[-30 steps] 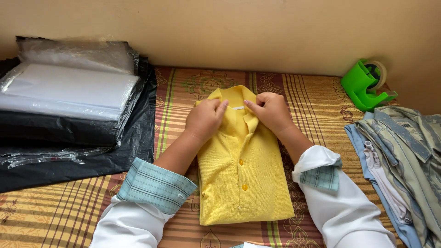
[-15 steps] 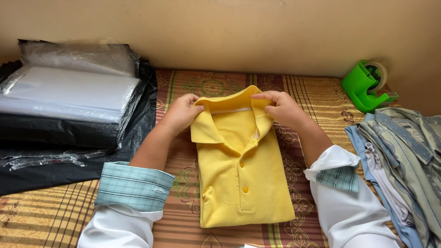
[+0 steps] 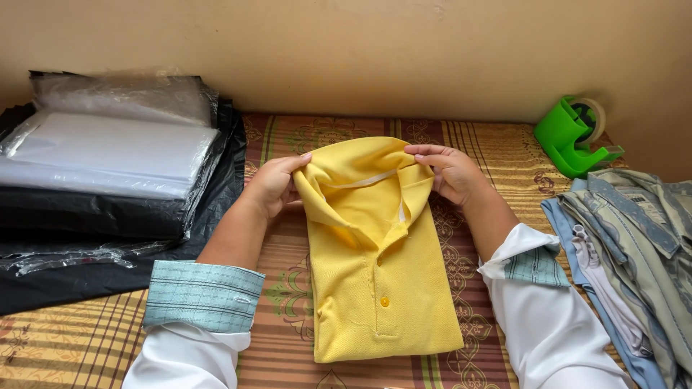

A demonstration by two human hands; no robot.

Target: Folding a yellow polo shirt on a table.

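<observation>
While both hands, left (image 3: 272, 186) and right (image 3: 450, 173), pinch the shirt (image 3: 375, 288) collar (image 3: 353, 162) raised, plastic bags (image 3: 108, 155) lie leftward, tape dispenser (image 3: 573, 137) and folded clothes (image 3: 634, 245) rightward.

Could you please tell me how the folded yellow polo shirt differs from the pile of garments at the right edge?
The yellow polo shirt is one plain yellow garment; the pile of garments is several, pale green, blue and white, some striped. The shirt is folded into a neat rectangle; the pile is loose and rumpled. The left hand and right hand grip the shirt's collar; nobody touches the pile. Both lie on the striped mat.
</observation>
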